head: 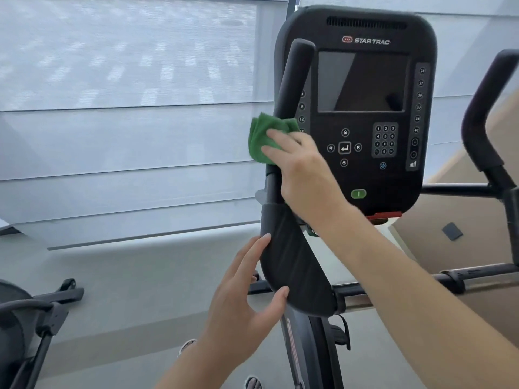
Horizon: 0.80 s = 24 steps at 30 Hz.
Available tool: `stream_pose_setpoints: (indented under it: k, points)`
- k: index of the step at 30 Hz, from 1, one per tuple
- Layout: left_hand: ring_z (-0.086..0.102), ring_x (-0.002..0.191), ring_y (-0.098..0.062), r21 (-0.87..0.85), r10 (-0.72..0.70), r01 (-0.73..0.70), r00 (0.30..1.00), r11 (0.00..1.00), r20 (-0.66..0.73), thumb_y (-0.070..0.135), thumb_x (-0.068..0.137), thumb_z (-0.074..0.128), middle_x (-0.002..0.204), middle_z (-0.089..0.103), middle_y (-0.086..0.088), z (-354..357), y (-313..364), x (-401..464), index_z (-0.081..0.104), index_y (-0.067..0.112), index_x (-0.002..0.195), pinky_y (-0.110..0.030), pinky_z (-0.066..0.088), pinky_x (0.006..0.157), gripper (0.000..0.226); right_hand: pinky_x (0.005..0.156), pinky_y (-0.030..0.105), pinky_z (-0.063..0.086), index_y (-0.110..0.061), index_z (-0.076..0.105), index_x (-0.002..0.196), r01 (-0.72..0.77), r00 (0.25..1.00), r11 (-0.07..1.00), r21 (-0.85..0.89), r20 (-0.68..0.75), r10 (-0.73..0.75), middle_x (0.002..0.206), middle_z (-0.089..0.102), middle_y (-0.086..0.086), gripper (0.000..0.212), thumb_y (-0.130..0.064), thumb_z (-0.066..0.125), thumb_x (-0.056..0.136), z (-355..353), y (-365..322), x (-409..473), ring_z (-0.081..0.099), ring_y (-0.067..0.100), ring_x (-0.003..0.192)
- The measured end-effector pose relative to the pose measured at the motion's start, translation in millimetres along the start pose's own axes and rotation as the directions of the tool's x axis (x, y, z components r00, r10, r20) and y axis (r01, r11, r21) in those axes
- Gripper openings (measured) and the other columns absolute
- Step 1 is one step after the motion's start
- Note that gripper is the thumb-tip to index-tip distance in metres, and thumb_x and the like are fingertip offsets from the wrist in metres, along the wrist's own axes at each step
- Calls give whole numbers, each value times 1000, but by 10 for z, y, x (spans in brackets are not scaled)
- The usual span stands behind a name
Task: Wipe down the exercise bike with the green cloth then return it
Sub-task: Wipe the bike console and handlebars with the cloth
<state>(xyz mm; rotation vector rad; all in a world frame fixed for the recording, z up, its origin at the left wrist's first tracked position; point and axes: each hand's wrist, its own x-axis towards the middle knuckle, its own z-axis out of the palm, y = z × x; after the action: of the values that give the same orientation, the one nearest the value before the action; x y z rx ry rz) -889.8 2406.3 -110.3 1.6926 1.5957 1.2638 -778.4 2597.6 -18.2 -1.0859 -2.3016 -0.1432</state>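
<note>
Pale daylight filters through translucent roller blinds that cover a wide window across the back of a gym room, from nine o'clock to twelve o'clock. A dark vertical window post divides the blinds at twelve o'clock. Below them runs a low, light grey ledge, meeting a grey floor at seven o'clock. Part of another black exercise machine stands at eight o'clock. At three to four o'clock, a tan wall panel angles away, carrying a small dark square plate.
</note>
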Motion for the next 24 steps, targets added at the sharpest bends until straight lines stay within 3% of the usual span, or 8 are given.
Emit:
stream_pose_setpoints:
  k: [6,13,18,24]
  points:
    - [49,142,-7,10,-20,19,998,1000,56,28,91,79,159,42,24,-43,6,8,32,45,159,-29,55,100,84,96,42,57,-13,74,124,-14,998,999,41,69,12,145,64,1,58,19,56,79,-65,-241,-533,54,35,120]
    - [45,144,-5,22,14,-18,983,1000,184,28,98,71,160,36,31,-354,-31,-75,35,48,157,-43,51,110,71,81,46,64,-11,73,125,-65,992,995,-80,102,73,140,66,3,55,15,55,80,-204,-521,-667,58,38,117]
    - [46,144,-5,-20,67,-64,959,998,274,29,99,69,159,37,32,-673,-157,-112,38,48,155,-44,51,110,67,87,45,63,-9,72,128,-180,982,971,-157,29,187,139,67,8,56,8,43,83,-287,-823,-923,62,39,115]
    - [47,142,-5,-62,128,-113,918,992,375,29,100,66,156,41,30,-1152,-342,-179,45,46,149,-41,51,108,56,94,46,61,-11,69,133,-354,927,899,-257,31,374,144,64,8,63,17,61,78,-227,-1252,-1228,61,36,121]
